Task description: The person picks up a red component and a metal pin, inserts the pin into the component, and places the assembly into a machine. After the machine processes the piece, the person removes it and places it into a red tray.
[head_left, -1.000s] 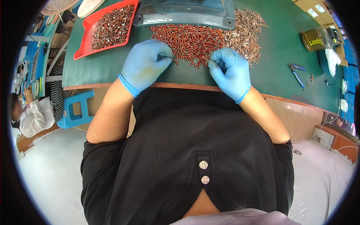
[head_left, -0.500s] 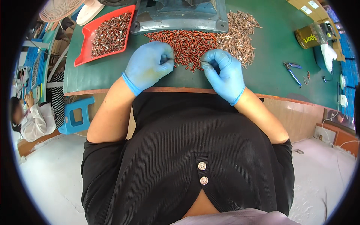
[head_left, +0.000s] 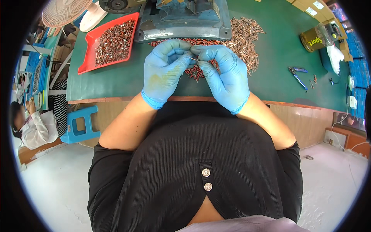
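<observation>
Both hands wear blue gloves and meet above the green table (head_left: 116, 83). My left hand (head_left: 165, 69) and my right hand (head_left: 224, 75) pinch a small thin metal piece (head_left: 193, 58) between their fingertips. Under and behind the hands lies a heap of small red parts (head_left: 195, 71). A second heap of brownish metal parts (head_left: 245, 36) spreads to the right of it. What exactly the small piece is cannot be made out.
A red tray (head_left: 87, 63) of small parts sits at the left, a blue-grey machine base (head_left: 181, 23) at the back. Blue-handled pliers (head_left: 296, 75) and a dark tin (head_left: 315, 38) lie right. A fan (head_left: 63, 11), a blue stool (head_left: 79, 123) and a seated person (head_left: 31, 123) are left.
Both hands have lifted off the red heap and come together, fingertips now pinching a small piece between them. The view has also shifted toward the table.
</observation>
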